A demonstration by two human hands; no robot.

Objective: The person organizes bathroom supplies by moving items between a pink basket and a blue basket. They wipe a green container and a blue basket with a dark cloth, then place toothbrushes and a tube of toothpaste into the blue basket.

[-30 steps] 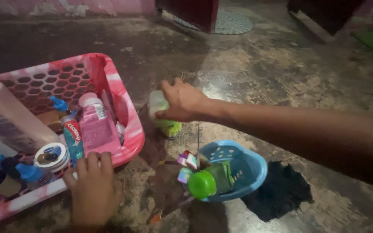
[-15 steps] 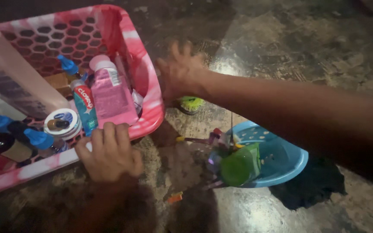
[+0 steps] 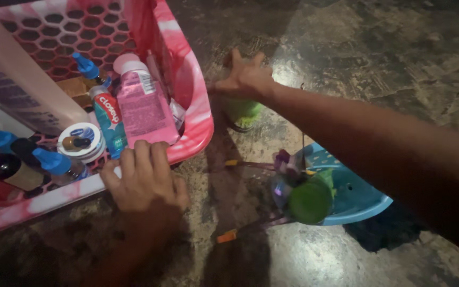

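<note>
The left hand (image 3: 147, 180) lies low in the left half of the frame, its fingers curled over the near rim of the pink basket (image 3: 195, 119) and gripping it. The right hand (image 3: 245, 79) is at the upper middle, fingers spread, resting on top of a small green container (image 3: 243, 112) that stands on the floor just beside the basket's right corner; I cannot tell if the hand really grips it.

Inside the basket, close to the left hand, I see a pink tube (image 3: 143, 106), a toothpaste tube (image 3: 110, 119), a round white jar (image 3: 83, 139) and small bottles with blue caps (image 3: 54, 162). A big pale bottle (image 3: 22, 85) leans at the upper left.

At the lower right, a small blue basket (image 3: 354, 194) sits on the dark stone floor (image 3: 399, 64), with a green-capped bottle (image 3: 309, 201) lying across its edge. A dark cloth (image 3: 389, 234) lies beside it.
</note>
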